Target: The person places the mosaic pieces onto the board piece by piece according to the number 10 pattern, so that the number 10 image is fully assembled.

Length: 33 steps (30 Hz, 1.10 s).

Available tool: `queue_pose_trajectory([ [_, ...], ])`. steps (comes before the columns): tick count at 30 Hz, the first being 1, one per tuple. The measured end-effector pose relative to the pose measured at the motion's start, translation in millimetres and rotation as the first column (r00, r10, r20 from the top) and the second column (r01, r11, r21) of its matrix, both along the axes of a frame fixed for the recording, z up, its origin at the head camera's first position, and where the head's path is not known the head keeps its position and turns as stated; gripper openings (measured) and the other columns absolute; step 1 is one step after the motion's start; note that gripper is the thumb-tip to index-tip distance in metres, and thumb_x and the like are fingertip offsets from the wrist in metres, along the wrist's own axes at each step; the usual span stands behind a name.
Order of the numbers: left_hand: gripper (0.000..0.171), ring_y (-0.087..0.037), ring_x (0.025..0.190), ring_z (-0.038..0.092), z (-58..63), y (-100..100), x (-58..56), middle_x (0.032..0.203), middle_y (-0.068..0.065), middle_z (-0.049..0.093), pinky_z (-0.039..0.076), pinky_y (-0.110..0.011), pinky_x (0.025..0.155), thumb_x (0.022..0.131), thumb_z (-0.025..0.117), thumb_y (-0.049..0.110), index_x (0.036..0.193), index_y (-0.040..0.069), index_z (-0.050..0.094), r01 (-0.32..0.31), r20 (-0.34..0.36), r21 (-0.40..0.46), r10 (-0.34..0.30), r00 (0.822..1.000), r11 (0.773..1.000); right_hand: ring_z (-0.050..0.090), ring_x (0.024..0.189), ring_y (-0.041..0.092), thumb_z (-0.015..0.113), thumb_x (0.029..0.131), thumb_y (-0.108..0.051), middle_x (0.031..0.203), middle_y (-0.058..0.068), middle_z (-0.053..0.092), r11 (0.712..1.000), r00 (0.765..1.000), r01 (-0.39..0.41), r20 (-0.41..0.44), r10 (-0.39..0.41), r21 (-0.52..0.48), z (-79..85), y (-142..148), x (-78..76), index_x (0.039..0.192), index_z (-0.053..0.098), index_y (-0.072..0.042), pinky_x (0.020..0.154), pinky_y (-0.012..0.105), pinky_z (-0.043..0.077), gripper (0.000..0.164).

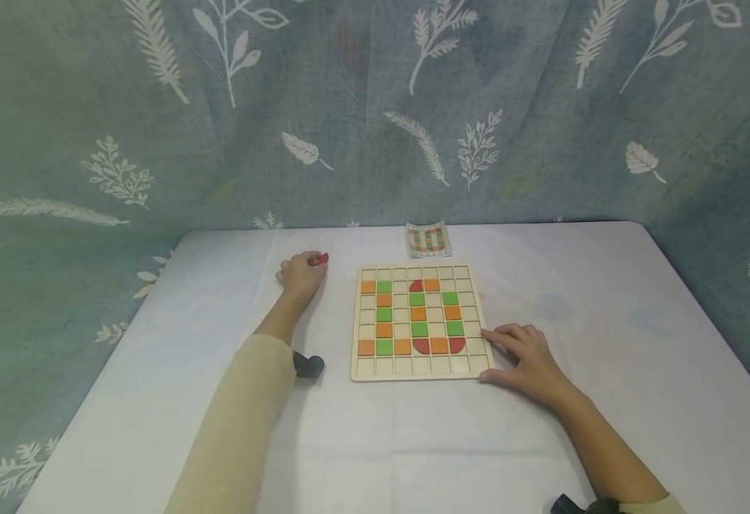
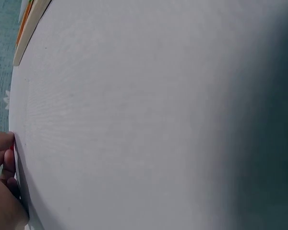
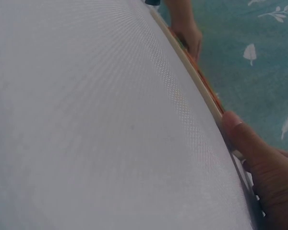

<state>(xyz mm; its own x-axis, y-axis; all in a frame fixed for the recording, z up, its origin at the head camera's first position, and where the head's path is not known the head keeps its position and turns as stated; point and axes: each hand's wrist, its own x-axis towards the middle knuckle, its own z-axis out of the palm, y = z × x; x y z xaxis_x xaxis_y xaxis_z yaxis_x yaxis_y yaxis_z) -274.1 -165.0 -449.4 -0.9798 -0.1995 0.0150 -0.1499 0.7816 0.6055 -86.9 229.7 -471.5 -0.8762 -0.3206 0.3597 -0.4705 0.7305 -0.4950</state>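
The left hand (image 1: pixel 302 273) is at the far left of the white table, its fingertips pinching a small red tile (image 1: pixel 324 258). Only a sliver of red shows between its fingers in the left wrist view. Right of that hand lies a wooden grid board (image 1: pixel 366 366) with orange, green and red tiles set in several of its squares. Its red tiles have a rounded side. At the board's near right corner is the right hand (image 1: pixel 531 364), thumb at the corner and a fingertip on the right edge, fingers spread loosely.
Behind the board lies a small pattern card (image 1: pixel 429 240) printed with a coloured grid. The white-covered table (image 1: pixel 413 442) ends at a green leaf-patterned cloth (image 1: pixel 362 143) at the back and sides. Dark wrist cameras sit at both sleeves.
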Motion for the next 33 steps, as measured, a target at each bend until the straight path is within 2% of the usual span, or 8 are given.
queue_pose_trajectory([
  [3,0.038,-0.033,0.109,0.043,-0.8,-0.7,2.7,0.111,-0.012,0.063,0.020,-0.051,0.099,0.089,0.061,0.025,0.123,0.011,0.060,0.007,0.007,0.031,-0.007,1.000,0.999,0.047,0.097,0.025,0.085,0.060,-0.037,0.109,0.008,0.059,1.000,1.000,-0.001,-0.004,0.001,0.002,0.5,0.4,0.0,0.121,0.063,-0.009,0.083,0.042,0.030,0.070],
  [9,0.036,-0.031,0.104,0.045,-4.4,-2.6,5.7,0.103,-0.011,0.062,0.024,-0.049,0.096,0.086,0.067,0.034,0.112,0.010,0.064,-0.002,-0.011,0.007,0.002,1.000,1.000,0.047,0.096,0.025,0.086,0.060,-0.036,0.109,0.008,0.060,1.000,1.000,0.007,-0.001,-0.007,0.006,1.0,0.8,0.4,0.121,0.064,-0.010,0.082,0.042,0.030,0.070],
  [12,0.042,-0.032,0.105,0.045,-5.0,-4.2,5.2,0.106,-0.012,0.062,0.024,-0.050,0.097,0.085,0.068,0.036,0.117,0.010,0.063,0.011,-0.023,-0.020,-0.011,1.000,1.000,0.047,0.096,0.025,0.086,0.060,-0.036,0.109,0.008,0.060,1.000,1.000,0.006,0.002,-0.006,0.006,0.1,0.3,0.6,0.121,0.064,-0.010,0.082,0.042,0.030,0.070],
  [15,0.046,-0.034,0.109,0.043,-5.1,-5.9,3.4,0.114,-0.012,0.061,0.023,-0.051,0.097,0.086,0.066,0.038,0.125,0.014,0.059,0.034,-0.005,-0.058,-0.034,0.999,0.998,0.047,0.097,0.026,0.086,0.060,-0.036,0.109,0.008,0.060,1.000,1.000,0.000,-0.002,0.000,0.005,-0.5,-0.3,0.5,0.121,0.064,-0.010,0.083,0.042,0.030,0.070],
  [20,0.040,-0.033,0.109,0.042,-4.7,-5.4,0.8,0.114,-0.011,0.060,0.022,-0.051,0.097,0.089,0.063,0.037,0.123,0.017,0.061,0.047,0.014,-0.063,-0.046,0.999,0.997,0.047,0.097,0.026,0.085,0.060,-0.037,0.109,0.008,0.059,1.000,1.000,-0.005,0.000,0.005,0.003,0.7,-1.2,-0.1,0.122,0.064,-0.010,0.083,0.042,0.030,0.071],
  [29,0.036,-0.028,0.102,0.043,-9.0,0.9,2.9,0.098,-0.011,0.059,0.025,-0.047,0.096,0.090,0.064,0.035,0.115,0.009,0.065,0.080,-0.048,-0.020,-0.081,0.996,0.997,0.046,0.097,0.025,0.085,0.060,-0.039,0.109,0.008,0.060,1.000,1.000,0.010,0.020,-0.010,0.011,1.9,-1.0,-0.2,0.121,0.064,-0.010,0.083,0.043,0.030,0.071],
  [33,0.037,-0.029,0.103,0.043,-7.7,7.9,3.8,0.098,-0.011,0.060,0.026,-0.046,0.096,0.088,0.065,0.036,0.113,0.008,0.066,0.114,-0.070,-0.007,-0.114,0.991,0.993,0.045,0.096,0.024,0.085,0.060,-0.039,0.108,0.009,0.060,1.000,1.000,0.012,0.015,-0.012,0.010,0.9,-0.2,-1.0,0.121,0.064,-0.010,0.083,0.043,0.030,0.072],
])
